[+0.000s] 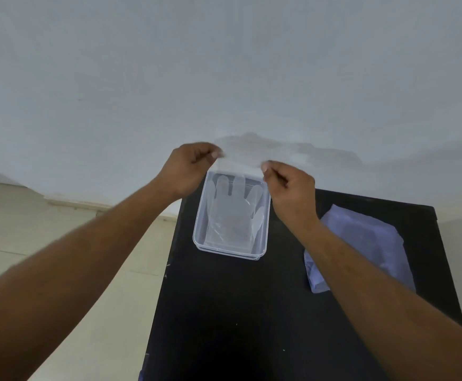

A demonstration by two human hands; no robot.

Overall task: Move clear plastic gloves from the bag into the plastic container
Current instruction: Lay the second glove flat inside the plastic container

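Both arms stretched forward over a black counter [251,312] set against a pale wall [224,64]. Left hand [188,167] raised above the far left corner of the clear plastic container [201,215], thumb and fingers pinched together on one edge of a clear plastic glove [240,160]. Right hand [290,188] raised above the container's far right corner, likewise pinched shut on the opposite edge of the same glove. Glove held stretched between the two hands, in the air just above the container's far end, nearly see-through against the wall, its outline hard to trace. Container lying open, rectangular, on the far part of the counter, between the two forearms. Inside it, flat on the bottom, another clear glove [232,213] with fingers pointing toward the wall, possibly more than one layered there, cannot tell how many. To the right of the container, apart from it, a crumpled translucent plastic bag [367,243] lying on the counter, partly hidden under the right forearm, contents not readable. Left of the counter, a light tiled floor [59,229] meeting the wall at a low skirting
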